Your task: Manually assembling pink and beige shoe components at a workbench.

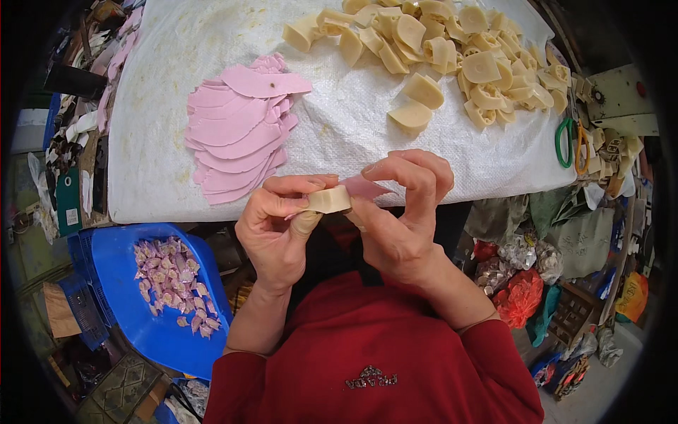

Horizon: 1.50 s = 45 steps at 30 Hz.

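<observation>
My left hand (pixel 277 219) pinches a beige plastic shoe heel (pixel 329 200) between thumb and fingers, just off the near edge of the table. Against the heel's right end, my right hand (pixel 404 222) grips a pink leather piece (pixel 364 187), its thumb and fingers closed near the heel and its pointed end sticking out. How far the leather wraps the heel is hidden by my fingers. Ahead to the left lies an overlapping stack of pink leather pieces (pixel 236 131). At the far right is a heap of bare beige heels (pixel 487 67), with two heels (pixel 411 116) apart from it.
White woven sheeting (pixel 339 134) covers the table. Green-handled scissors (pixel 565 143) lie at its right edge, beside an orange handle (pixel 583 148). A blue plastic bin (pixel 134 311) at lower left holds many small pinkish pieces (pixel 173 279). Bags, including a red one (pixel 520 297), crowd the right side.
</observation>
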### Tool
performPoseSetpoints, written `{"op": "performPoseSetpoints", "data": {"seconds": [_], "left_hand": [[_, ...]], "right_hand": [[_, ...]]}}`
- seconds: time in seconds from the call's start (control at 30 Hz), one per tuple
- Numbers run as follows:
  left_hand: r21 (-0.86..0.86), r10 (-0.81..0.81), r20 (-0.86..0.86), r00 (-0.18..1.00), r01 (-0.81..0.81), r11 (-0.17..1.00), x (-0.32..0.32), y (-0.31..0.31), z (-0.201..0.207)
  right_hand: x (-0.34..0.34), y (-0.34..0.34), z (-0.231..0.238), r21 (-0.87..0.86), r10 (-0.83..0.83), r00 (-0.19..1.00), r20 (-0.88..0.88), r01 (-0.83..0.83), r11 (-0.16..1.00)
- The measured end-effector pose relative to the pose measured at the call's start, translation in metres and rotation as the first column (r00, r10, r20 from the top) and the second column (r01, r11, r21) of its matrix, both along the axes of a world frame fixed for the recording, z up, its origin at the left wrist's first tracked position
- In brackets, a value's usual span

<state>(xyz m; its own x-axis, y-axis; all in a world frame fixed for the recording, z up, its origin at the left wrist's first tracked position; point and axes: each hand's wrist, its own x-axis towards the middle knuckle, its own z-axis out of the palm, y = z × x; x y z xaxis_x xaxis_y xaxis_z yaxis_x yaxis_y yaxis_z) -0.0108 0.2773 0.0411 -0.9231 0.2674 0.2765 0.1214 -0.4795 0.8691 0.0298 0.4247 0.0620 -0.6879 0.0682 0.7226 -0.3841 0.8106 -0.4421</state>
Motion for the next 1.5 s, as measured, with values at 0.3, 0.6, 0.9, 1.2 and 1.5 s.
{"op": "performPoseSetpoints", "data": {"seconds": [0.3, 0.6, 0.9, 1.2, 1.5], "left_hand": [[-0.002, -0.003, -0.069, 0.998, 0.003, 1.0, -0.002, 0.003, 0.002], [0.043, -0.036, -0.033, 0.999, 0.037, 0.998, 0.0, 0.004, -0.003], [-0.006, -0.039, -0.041, 0.998, 0.039, 0.999, -0.004, -0.001, -0.003], [0.07, -0.069, -0.06, 0.996, 0.073, 0.995, -0.005, -0.004, -0.004], [0.058, -0.081, -0.026, 0.996, 0.082, 0.995, -0.002, 0.001, -0.007]], "right_hand": [[-0.001, 0.005, -0.007, -0.336, 0.176, 0.978, 0.115, -0.128, 0.933], [0.0, 0.008, -0.008, -0.38, 0.239, 0.961, 0.136, -0.172, 0.909], [0.006, 0.011, -0.004, -0.472, 0.466, 0.851, 0.241, -0.318, 0.823], [0.007, 0.009, -0.006, -0.37, 0.247, 0.962, 0.119, -0.188, 0.91], [0.002, 0.001, -0.012, -0.478, 0.274, 0.953, 0.133, -0.181, 0.86]]}}
